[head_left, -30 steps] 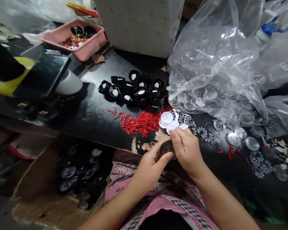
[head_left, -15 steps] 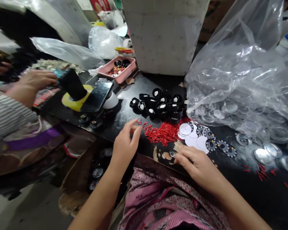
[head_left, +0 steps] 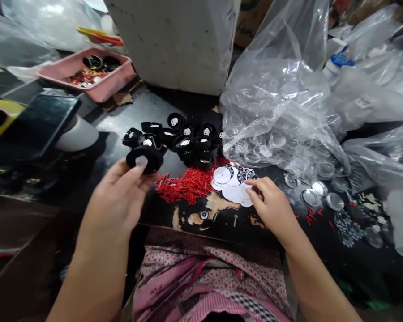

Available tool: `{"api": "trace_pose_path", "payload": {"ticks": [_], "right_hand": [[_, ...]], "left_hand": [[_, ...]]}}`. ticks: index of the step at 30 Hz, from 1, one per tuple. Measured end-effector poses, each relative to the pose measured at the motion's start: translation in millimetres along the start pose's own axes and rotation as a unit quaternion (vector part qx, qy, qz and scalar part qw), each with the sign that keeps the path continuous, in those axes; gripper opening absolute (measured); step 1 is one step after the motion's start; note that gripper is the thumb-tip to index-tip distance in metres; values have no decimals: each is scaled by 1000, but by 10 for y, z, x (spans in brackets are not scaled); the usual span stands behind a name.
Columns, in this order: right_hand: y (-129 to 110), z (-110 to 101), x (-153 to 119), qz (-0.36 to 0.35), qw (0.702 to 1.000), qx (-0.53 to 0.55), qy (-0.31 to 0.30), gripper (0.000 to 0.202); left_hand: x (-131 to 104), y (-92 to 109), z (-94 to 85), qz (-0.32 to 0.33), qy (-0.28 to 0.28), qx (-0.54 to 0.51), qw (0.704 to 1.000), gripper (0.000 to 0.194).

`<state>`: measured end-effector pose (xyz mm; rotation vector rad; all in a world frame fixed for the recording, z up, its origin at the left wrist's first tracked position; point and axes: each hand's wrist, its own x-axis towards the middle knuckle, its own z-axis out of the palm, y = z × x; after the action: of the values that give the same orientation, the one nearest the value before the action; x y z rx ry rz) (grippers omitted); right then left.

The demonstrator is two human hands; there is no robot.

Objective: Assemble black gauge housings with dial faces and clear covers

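My left hand (head_left: 116, 197) grips a round black plastic case (head_left: 151, 156), its thumb over a pale patch on the case. Behind it lies a cluster of similar black cases (head_left: 184, 143) with whitish pieces inside. My right hand (head_left: 270, 205) has its thumb and forefinger pinched at the right edge of a pile of round paper dials (head_left: 233, 192), some white side up, some printed black; the fingers partly hide what they grip. Between the hands spreads a heap of thin red clock hands (head_left: 190, 183). A small round metal piece (head_left: 204, 215) lies near the table edge.
A clear plastic bag (head_left: 282, 107) of transparent round covers fills the right side. A pink tray (head_left: 100, 85) with small parts stands back left, near a propped phone (head_left: 36, 127). A large pale box (head_left: 177, 40) stands behind. Loose metal rings (head_left: 311, 197) lie at right.
The view has turned right and nearer. My left hand, empty before, has picked up a black case. My right hand has left the small metal piece and moved to the paper dials.
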<state>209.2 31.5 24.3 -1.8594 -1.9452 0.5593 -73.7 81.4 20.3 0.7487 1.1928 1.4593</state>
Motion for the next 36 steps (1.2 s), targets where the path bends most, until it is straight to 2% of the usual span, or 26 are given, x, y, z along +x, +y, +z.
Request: {"api": "trace_pose_path", "payload": {"ticks": [2, 4, 7, 9, 14, 17, 20, 23, 25, 29, 33, 36], "right_hand": [[42, -8, 10, 19, 999, -46, -5, 37], [59, 3, 16, 26, 996, -80, -18, 44], [84, 20, 46, 18, 997, -77, -15, 38], [105, 19, 73, 3, 998, -54, 11, 32], [24, 21, 39, -1, 993, 75, 90, 6], [-138, 53, -48, -63, 989, 126, 41, 2], [-259, 101, -105, -138, 978, 157, -10, 6], [-279, 147, -106, -95, 973, 210, 20, 2], [-261, 169, -94, -37, 970, 239, 25, 13], [-230, 191, -84, 46, 962, 269, -22, 26], [-235, 191, -108, 68, 961, 266, -23, 30], [-238, 147, -132, 45, 960, 274, -24, 27]], "left_hand": [[-252, -63, 70, -83, -8, -116, 990, 11], [-470, -152, 145, -170, -15, -148, 974, 8], [-701, -250, 243, -272, -42, -173, 946, 15], [-796, -275, 296, -301, -65, -201, 930, 21], [-874, -310, 431, -337, -91, -227, 909, 32], [-847, -349, 535, -344, -98, -247, 901, 37], [-833, -367, 616, -312, -81, -254, 912, 35], [-862, -362, 647, -299, -78, -263, 914, 31], [-892, -363, 651, -301, -84, -276, 909, 29], [-933, -386, 659, -316, -87, -289, 899, 30], [-947, -408, 663, -316, -85, -293, 898, 32], [-935, -423, 644, -303, -71, -272, 911, 31]]}}
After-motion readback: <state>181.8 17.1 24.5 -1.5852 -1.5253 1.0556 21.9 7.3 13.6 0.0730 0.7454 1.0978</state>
